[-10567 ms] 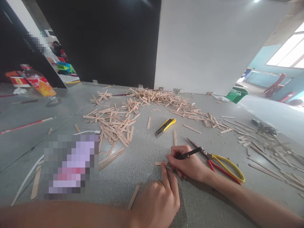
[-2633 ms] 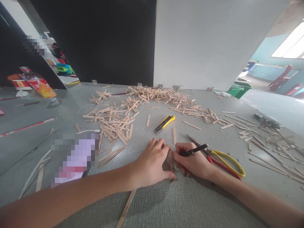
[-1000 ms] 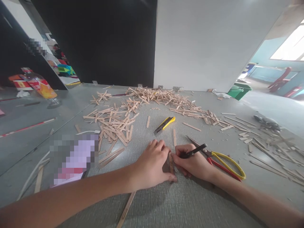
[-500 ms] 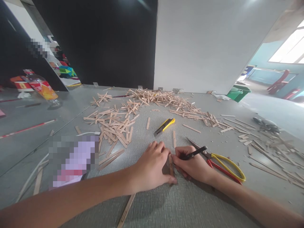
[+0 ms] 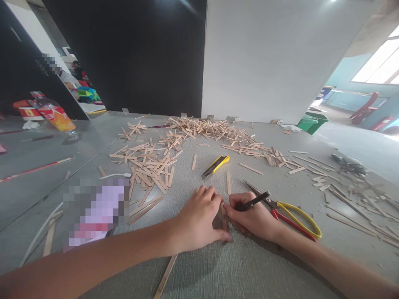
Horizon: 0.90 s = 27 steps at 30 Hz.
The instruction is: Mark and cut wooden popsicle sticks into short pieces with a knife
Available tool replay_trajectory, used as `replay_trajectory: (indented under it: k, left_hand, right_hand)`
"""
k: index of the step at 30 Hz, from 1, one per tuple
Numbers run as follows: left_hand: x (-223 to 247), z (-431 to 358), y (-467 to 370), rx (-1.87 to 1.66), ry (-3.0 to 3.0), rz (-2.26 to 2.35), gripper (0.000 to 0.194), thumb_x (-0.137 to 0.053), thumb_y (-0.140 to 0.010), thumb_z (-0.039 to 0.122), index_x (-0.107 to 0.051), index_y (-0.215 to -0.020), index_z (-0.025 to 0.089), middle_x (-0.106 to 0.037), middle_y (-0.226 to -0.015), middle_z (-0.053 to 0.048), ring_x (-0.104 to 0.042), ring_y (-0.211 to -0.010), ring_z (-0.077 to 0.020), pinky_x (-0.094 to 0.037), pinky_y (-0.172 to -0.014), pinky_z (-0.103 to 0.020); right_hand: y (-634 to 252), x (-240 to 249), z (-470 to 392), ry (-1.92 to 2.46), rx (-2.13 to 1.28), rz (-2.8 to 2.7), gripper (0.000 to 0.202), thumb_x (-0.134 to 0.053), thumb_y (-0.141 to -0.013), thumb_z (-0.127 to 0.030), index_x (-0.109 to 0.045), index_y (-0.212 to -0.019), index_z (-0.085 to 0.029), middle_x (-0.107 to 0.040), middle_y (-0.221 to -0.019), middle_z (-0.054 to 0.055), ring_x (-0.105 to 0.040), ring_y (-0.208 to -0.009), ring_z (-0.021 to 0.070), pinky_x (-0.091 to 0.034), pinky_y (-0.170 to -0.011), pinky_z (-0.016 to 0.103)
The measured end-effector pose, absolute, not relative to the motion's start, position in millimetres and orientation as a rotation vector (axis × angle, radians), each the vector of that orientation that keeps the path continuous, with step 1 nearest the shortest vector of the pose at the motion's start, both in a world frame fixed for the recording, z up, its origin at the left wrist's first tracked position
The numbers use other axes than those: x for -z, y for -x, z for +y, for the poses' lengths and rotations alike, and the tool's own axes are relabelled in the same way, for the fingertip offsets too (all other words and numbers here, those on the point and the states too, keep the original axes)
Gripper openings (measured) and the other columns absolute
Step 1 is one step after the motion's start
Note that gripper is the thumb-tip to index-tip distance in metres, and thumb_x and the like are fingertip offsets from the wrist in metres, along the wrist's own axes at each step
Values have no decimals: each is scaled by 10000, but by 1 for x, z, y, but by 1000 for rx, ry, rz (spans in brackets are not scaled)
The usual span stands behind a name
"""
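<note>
My left hand (image 5: 199, 220) pins a wooden craft stick (image 5: 223, 216) to the grey tabletop, fingertips at its far end and thumb at its near end. A dark mark shows on the stick's face. In my right hand (image 5: 257, 220) is a black pen (image 5: 258, 200), gripped as for writing, its tip hidden by the fingers beside the stick. Another craft stick (image 5: 228, 182) lies just beyond my right hand. Scissors (image 5: 297, 218) with yellow and red handles rest right behind that hand. Part of a longer marked stick (image 5: 166, 277) shows below my left forearm.
A yellow utility knife (image 5: 217, 166) lies ahead of my hands. Heaps of craft sticks (image 5: 152, 166) curve across the table, with cut strips (image 5: 355, 203) at right. A pixelated lilac object (image 5: 102, 211) and a white cable (image 5: 37, 238) are at left. Farther left lies a drink bottle (image 5: 56, 116).
Hardly anything differs. The pen's upper end has shifted very slightly left; my left hand stays in place on the craft stick.
</note>
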<state>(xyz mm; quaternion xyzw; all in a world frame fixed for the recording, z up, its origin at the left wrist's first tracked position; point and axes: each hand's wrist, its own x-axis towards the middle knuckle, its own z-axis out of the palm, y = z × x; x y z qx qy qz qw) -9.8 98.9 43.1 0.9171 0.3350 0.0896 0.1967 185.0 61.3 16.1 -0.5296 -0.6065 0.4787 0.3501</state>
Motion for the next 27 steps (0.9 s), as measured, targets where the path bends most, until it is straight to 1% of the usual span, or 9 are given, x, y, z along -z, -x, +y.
replay_trajectory:
  k: [6,11,18,23,27]
  left_hand:
    - [-44,98,9,-247,-2569,946,629,-886,-679,603,-672,-1084,172,-588,-1144,-117,-533,-1118,-378,-488,-953,-532]
    - [-44,99,9,-230,-2568,940,686,-891,-672,608,-670,-1149,169,-588,-1155,-119,-536,-1121,-376,-490,-962,-534]
    - [-45,99,8,-217,-2576,953,693,-895,-671,601,-668,-1140,145,-585,-1168,-132,-524,-1131,-380,-487,-973,-540]
    - [-45,99,9,-200,-2576,952,681,-883,-689,601,-664,-1148,149,-580,-1164,-123,-524,-1127,-371,-496,-964,-537]
    - [-45,98,9,-200,-2582,956,639,-891,-689,583,-660,-1094,145,-580,-1154,-120,-525,-1123,-365,-494,-975,-538]
  right_hand:
    - [-185,-14,61,1393,-1236,-1535,346,-619,-888,-306,-441,-599,-241,-484,-401,-79,-408,-287,76,-273,-292,176]
    - [-187,-13,62,1319,-1251,-1602,365,-619,-893,-304,-450,-579,-227,-475,-428,-71,-418,-331,67,-284,-333,175]
    - [-184,-13,61,1397,-1255,-1522,346,-611,-896,-295,-429,-605,-245,-485,-401,-84,-412,-282,78,-281,-283,174]
    - [-188,-11,62,1316,-1245,-1603,360,-623,-898,-288,-456,-585,-227,-478,-423,-77,-418,-315,67,-281,-315,171]
    - [-187,-11,62,1358,-1246,-1553,343,-612,-902,-275,-447,-604,-235,-490,-406,-82,-417,-297,71,-276,-298,169]
